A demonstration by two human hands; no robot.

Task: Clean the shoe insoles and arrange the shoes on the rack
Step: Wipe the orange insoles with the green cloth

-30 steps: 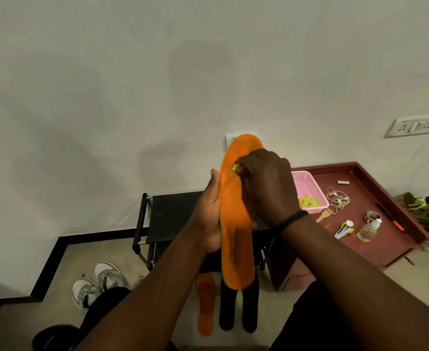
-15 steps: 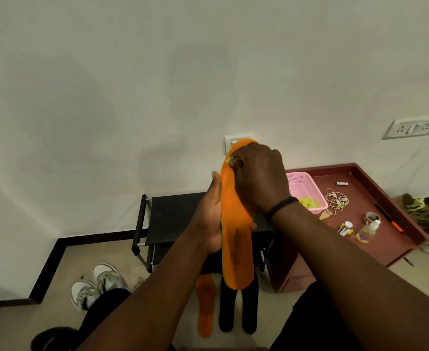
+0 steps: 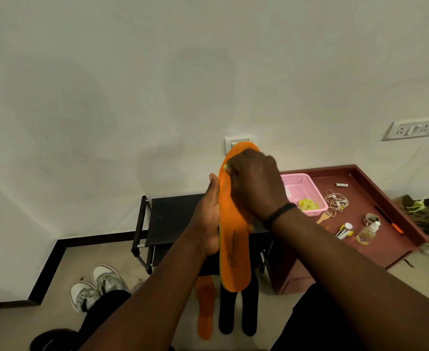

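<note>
I hold an orange insole (image 3: pixel 233 252) upright in front of me. My left hand (image 3: pixel 208 219) grips its left edge around the middle, fingers behind it. My right hand (image 3: pixel 255 186) presses a small yellow-green cloth (image 3: pixel 226 167) against the insole's upper part; only a corner of the cloth shows. A second orange insole (image 3: pixel 205 306) lies on the floor beside a pair of black shoes (image 3: pixel 237 310). Behind my hands stands the black shoe rack (image 3: pixel 172 219). A pair of white sneakers (image 3: pixel 95 287) sits on the floor at the left.
A maroon side table (image 3: pixel 375 249) at the right carries a pink basket (image 3: pixel 303 191) with a yellow cloth, a coiled cord, a wooden fork, a clear pump bottle (image 3: pixel 366 233) and small tubes. The white wall bears two sockets. A dark round thing lies at bottom left.
My right hand with the cloth has slid up the insole toward its top end. The left hand keeps the same hold.
</note>
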